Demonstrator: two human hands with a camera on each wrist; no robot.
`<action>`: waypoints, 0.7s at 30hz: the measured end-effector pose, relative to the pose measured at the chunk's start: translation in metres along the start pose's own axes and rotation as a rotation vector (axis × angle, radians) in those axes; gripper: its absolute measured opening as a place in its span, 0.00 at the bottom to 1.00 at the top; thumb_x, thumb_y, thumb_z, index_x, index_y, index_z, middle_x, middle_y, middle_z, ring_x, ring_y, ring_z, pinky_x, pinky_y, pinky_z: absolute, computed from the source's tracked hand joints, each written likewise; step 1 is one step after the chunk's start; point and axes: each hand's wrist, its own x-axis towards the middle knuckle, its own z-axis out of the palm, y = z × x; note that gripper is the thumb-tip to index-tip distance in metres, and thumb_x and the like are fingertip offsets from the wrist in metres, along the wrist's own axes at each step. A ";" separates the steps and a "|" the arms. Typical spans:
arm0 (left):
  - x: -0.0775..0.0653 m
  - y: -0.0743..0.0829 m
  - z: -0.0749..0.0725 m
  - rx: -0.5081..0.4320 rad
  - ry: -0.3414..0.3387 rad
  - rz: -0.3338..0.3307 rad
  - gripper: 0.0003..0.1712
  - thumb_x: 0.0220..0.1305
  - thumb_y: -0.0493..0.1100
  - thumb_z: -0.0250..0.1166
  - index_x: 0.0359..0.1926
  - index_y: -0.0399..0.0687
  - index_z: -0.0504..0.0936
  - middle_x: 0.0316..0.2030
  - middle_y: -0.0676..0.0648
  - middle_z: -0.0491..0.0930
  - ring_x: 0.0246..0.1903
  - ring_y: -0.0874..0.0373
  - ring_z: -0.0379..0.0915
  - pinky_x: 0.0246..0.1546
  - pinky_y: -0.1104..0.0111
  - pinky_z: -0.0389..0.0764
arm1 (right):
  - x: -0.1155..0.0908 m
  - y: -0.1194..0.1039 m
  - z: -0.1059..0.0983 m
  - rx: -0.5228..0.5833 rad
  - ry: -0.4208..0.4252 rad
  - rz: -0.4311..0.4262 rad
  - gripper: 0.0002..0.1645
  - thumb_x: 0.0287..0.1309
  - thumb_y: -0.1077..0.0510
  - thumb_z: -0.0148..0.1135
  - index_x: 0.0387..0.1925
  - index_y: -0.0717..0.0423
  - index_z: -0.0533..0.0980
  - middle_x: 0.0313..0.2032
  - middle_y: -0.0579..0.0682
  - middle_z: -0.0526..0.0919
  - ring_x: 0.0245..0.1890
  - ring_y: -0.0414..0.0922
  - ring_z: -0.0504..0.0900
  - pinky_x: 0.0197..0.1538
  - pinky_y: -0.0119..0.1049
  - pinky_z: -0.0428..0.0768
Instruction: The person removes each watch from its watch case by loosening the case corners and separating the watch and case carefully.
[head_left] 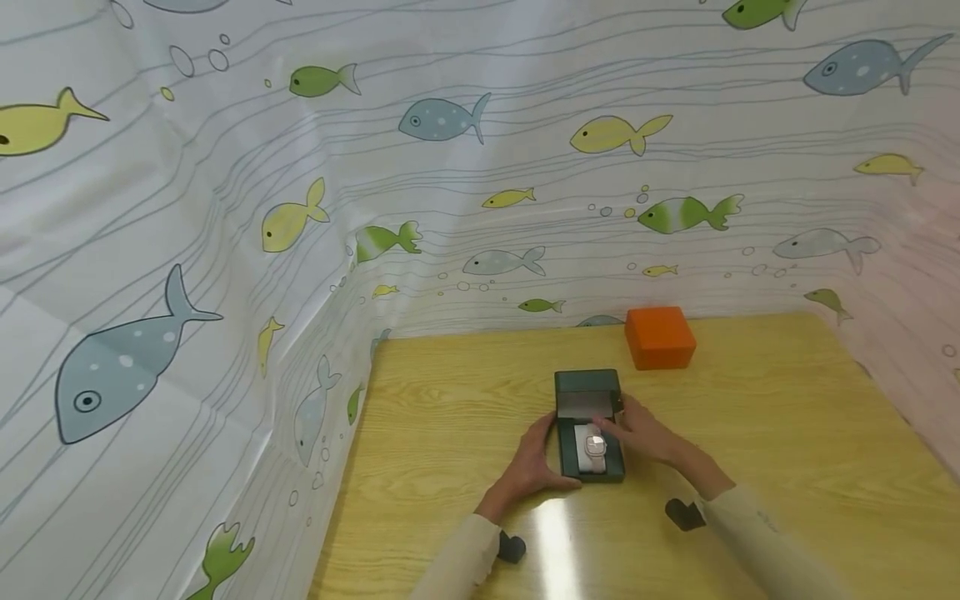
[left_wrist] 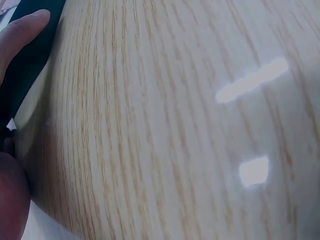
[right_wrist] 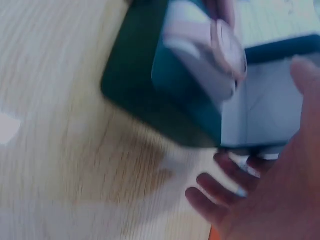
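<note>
A dark green watch box (head_left: pixel 567 457) lies with its lid (head_left: pixel 587 381) raised on the wooden table. Inside sits a wristwatch (head_left: pixel 596 446) with a pale pink strap, wrapped round a white cushion. My left hand (head_left: pixel 531 467) grips the box's left side; in the left wrist view its thumb (left_wrist: pixel 31 26) presses the green front wall. At the right side of the lid is my right hand (head_left: pixel 651 435). The right wrist view shows its thumb near the lid's grey inside (right_wrist: pixel 272 100) and its loosely bent fingers (right_wrist: pixel 215 190) by the outside. Whether they touch the lid is unclear.
An orange box (head_left: pixel 660 337) stands behind and right of the watch box. Fish-patterned sheeting (head_left: pixel 450 208) walls the table (head_left: pixel 450 400) at the back and sides. Black straps show at both wrists.
</note>
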 end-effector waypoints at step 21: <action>0.002 -0.002 0.001 0.015 0.006 0.028 0.71 0.44 0.57 0.84 0.81 0.50 0.51 0.78 0.45 0.61 0.76 0.48 0.59 0.75 0.50 0.65 | -0.010 -0.030 0.029 -0.289 0.080 0.213 0.52 0.60 0.31 0.65 0.65 0.70 0.65 0.47 0.63 0.86 0.37 0.49 0.84 0.35 0.45 0.81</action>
